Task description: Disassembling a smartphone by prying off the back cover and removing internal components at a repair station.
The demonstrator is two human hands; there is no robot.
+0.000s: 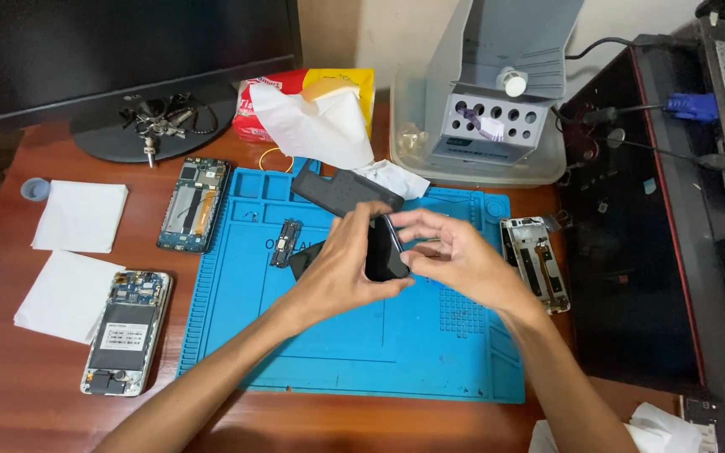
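Both my hands meet over the blue repair mat [396,335]. My left hand [341,264] grips a dark, thin phone part [383,252], held on edge above the mat. My right hand [455,252] pinches the part's upper edge with fingertips. A black flat cover [341,191] lies on the mat's far side, just behind my hands. A small circuit board piece [285,243] rests on the mat left of my left hand.
Opened phones lie around: one with its battery showing [126,331] at the front left, another [195,204] left of the mat, a third [534,262] right of it. White tissues [77,218], a tissue pack [308,105], a monitor stand [157,122] and a plastic tub [480,126] also stand about.
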